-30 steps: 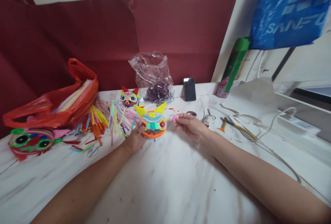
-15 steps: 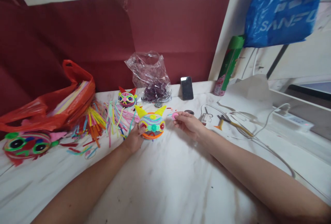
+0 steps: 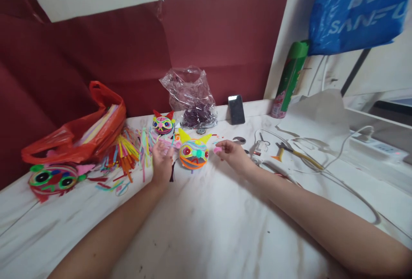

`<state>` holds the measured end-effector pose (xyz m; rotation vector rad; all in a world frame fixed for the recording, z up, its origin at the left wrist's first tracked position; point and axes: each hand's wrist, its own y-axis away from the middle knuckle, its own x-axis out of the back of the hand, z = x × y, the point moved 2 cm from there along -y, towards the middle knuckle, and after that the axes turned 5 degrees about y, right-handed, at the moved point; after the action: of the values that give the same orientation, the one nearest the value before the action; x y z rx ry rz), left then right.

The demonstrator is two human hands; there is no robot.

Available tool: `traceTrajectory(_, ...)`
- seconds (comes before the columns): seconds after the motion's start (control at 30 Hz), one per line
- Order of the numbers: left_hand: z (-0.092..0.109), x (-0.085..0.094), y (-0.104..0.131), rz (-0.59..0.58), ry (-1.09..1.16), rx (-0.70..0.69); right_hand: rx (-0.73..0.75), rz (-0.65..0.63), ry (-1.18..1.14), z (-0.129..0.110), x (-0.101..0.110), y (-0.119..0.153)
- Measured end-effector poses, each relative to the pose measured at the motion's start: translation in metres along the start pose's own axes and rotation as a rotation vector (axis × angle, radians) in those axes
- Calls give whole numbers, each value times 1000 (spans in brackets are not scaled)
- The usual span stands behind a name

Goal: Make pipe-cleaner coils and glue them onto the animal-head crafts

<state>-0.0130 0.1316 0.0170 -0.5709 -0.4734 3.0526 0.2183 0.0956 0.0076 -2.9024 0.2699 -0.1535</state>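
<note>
A lion-like face ornament [image 3: 193, 155] made of colourful pipe cleaners, with yellow pointed ears and red eyes, rests on the marble-patterned tabletop between my hands. My left hand [image 3: 162, 164] is just left of it, thumb and fingers apart, not gripping it. On the other side, my right hand [image 3: 233, 153] pinches a small fuzzy pink piece [image 3: 218, 149] between thumb and fingertips, a short gap from the ornament. Behind stands a smaller ornament [image 3: 163, 123] with red ears. A larger one with green-rimmed eyes [image 3: 53, 180] lies at the far left.
Loose pipe cleaners [image 3: 128, 152] spread beside a red plastic bag [image 3: 74, 135]. A clear bag [image 3: 193, 94] and a phone [image 3: 236, 109] lean at the back. To the right are a glue gun [image 3: 260, 152], yellow-handled pliers [image 3: 301, 155], a spray can [image 3: 289, 81], cables and a power strip [image 3: 375, 148].
My left hand has let go of the ornament and moved slightly left; the ornament now stands on the table alone. My right hand still holds the pink piece. The view has shifted slightly.
</note>
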Motion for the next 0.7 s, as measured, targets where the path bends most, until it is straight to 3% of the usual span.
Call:
traceTrajectory(0.03,9,0,2,63,-80,-156,32,1,29,-1,0,1)
traceTrajectory(0.1,20,-8,11,-30,-228,-306,102,-20,69,-5,-2,4)
traceTrajectory(0.2,21,-30,33,-309,-358,-135,206,-87,155,-17,-10,16)
traceTrajectory(0.33,7,-49,53,-412,-299,169,256,-164,246,-31,-22,37)
traceTrajectory(0.5,-1,-48,53,-396,-46,315,254,-266,154,-38,-25,43)
traceTrajectory(0.6,-1,-46,51,-403,100,395,239,-209,174,-42,-16,36)
traceTrajectory(0.7,-3,-44,50,-393,140,438,224,-127,266,-48,7,27)
